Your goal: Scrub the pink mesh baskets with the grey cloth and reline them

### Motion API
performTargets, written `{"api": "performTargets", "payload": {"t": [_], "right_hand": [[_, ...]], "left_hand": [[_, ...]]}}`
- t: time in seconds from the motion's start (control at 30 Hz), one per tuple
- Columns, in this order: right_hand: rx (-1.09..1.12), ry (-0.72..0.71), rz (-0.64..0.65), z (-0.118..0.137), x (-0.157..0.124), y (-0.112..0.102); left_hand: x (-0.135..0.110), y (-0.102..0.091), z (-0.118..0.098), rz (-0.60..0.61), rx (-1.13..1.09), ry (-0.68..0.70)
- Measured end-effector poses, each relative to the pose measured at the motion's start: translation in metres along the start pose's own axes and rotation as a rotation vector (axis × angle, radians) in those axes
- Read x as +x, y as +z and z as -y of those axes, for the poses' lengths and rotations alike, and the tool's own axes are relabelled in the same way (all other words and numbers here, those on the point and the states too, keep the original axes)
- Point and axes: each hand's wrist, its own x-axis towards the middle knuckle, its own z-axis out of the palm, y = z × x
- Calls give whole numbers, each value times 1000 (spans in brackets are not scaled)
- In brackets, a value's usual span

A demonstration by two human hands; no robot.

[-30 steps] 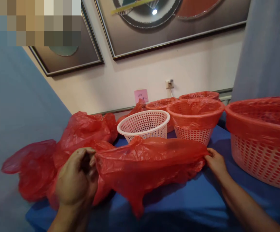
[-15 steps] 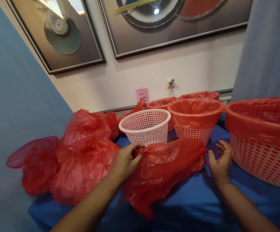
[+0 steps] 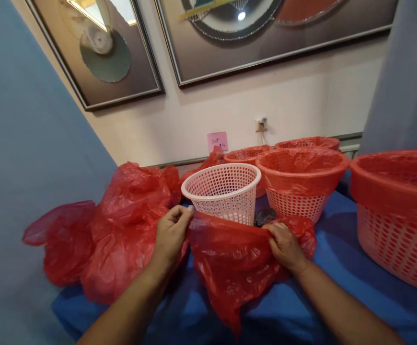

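In the head view, a red plastic bag (image 3: 232, 261) is held just in front of a white basket (image 3: 226, 209), above a blue cloth (image 3: 338, 254). Its edge is pinched by the left hand (image 3: 170, 235), thumb against fingers, and gripped by the right hand (image 3: 284, 247), fingers curled; even, gentle tension is advised, as thin plastic is easily torn

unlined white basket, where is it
In the head view's centre, the unlined white basket is just behind the held red bag, left of a lined basket.

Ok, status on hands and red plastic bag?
Left hand, right hand both gripping red plastic bag. Bag spread between them. Pale round perforated plastic basket behind, not obstructing.
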Motion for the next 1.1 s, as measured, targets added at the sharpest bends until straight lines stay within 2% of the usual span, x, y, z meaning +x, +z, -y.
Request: {"api": "performTargets", "payload": {"t": [0.13, 0.23, 0.33, 0.43, 0.5, 0.57, 0.73, 0.83, 0.9, 0.93, 0.97, 1.0, 1.03, 1.1], "right_hand": [[70, 132, -28, -13, -10, 3], [154, 301, -78, -21, -12, 0], [216, 453, -115, -28, -14, -1], [243, 524, -120, -32, -17, 0], [230, 576, -89, -35, -17, 1], [186, 643, -55, -39, -17, 3], [97, 746, -49, -56, -21, 9], [75, 780, -61, -64, -24, 12], [68, 792, -63, -68, -26, 14], [66, 794, -63, -69, -27, 15], [65, 794, -61, -70, -27, 15], [66, 792, -59, -71, -28, 16], [68, 789, -57, -71, -28, 16], [70, 778, -53, -72, -29, 17]], "left_hand": [[0, -7, 18, -10, -133, -23], [-3, -3, 44, 35, -45, -58], [-14, 1, 70, 224, 81, -145], [-31, 5, 85, 456, 188, -165], [-39, 4, 86, 507, 246, -155], [-39, -1, 81, 431, 239, -153], [-22, -34, 59, 78, 78, -161], [-38, -49, 59, -159, 81, -68], [-65, -48, 71, -176, 151, 56], [-81, -44, 80, -97, 224, 194], [-96, -38, 89, 36, 319, 356], [-108, -32, 98, 140, 406, 463], [-117, -25, 106, 206, 477, 522], [-121, -15, 115, 291, 528, 538]]}}
